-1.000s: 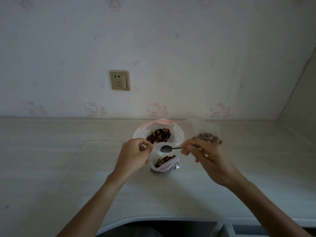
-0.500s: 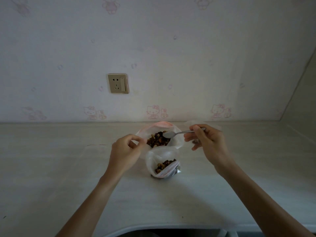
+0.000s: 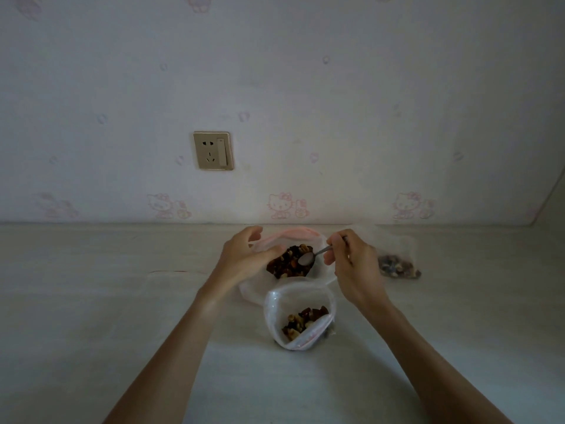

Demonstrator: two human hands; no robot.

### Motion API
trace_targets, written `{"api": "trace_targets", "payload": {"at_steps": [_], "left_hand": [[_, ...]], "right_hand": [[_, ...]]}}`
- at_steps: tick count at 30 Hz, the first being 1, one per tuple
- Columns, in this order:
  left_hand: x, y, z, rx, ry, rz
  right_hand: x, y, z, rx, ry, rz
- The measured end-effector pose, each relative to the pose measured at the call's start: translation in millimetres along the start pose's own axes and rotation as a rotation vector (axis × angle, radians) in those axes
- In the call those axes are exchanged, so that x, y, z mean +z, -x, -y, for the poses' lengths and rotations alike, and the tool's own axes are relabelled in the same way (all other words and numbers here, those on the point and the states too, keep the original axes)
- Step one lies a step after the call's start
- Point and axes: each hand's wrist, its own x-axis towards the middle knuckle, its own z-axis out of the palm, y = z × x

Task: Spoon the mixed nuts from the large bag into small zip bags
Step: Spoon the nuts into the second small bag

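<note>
Dipping into the large bag (image 3: 324,272) near the back edge of the worktop (image 3: 91,301), the spoon (image 3: 308,257) rests its bowl on the mixed nuts (image 3: 286,264). The right hand (image 3: 354,264) pinches the spoon's handle. The left hand (image 3: 244,258) grips the bag's left rim, holding the mouth wide. Just in front stands a small zip bag (image 3: 298,316), mouth open, partly filled with nuts. Another filled small bag (image 3: 397,264) lies to the right, toward the back edge.
</note>
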Motion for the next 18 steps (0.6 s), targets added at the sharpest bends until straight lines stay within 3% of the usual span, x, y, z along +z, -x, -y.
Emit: {"api": "trace_targets", "payload": {"at_steps": [7,13,18], "left_hand": [[6,-18,-19,0.200,-0.156,0.092],[15,-17,-21,0.241,-0.083,0.042],[15,-17,-23,0.267,0.000,0.123]], "right_hand": [[8,0,-10,0.042,-0.076,-0.043],[13,-2,-10,0.018,-0.022,0.056],[16,-3,-13,0.136,-0.151,0.137]]}}
